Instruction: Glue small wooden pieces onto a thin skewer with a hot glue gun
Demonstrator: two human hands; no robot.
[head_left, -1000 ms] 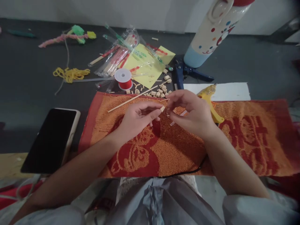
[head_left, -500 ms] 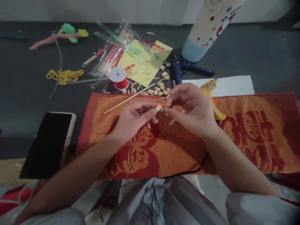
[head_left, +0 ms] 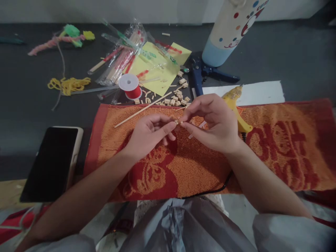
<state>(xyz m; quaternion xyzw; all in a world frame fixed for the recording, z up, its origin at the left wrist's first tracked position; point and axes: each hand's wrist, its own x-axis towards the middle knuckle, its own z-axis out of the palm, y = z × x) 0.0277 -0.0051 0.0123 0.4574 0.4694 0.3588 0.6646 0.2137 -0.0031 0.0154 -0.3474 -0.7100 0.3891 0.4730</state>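
Note:
Over the orange towel, my left hand pinches a small pale piece of cut wooden stick between thumb and forefinger. Thumb and forefinger of my right hand are pressed together against the right end of that piece; whatever sits between them is too small to make out. Just beyond the hands lies a pile of short wooden stick pieces, some apparently joined in small bundles. A long thin stick rests slantwise across the towel's far edge. Beside my right wrist is a yellow glue gun.
A dark blue cutter lies before a tall bottle. A red thread spool, wrapped chopsticks and yellow paper are behind the towel. At left are a phone and yellow yarn. A white strip is right.
My right fingertips have moved left and now meet the wooden piece in my left hand. That piece looks turned, with its end showing. The whole view has shifted slightly.

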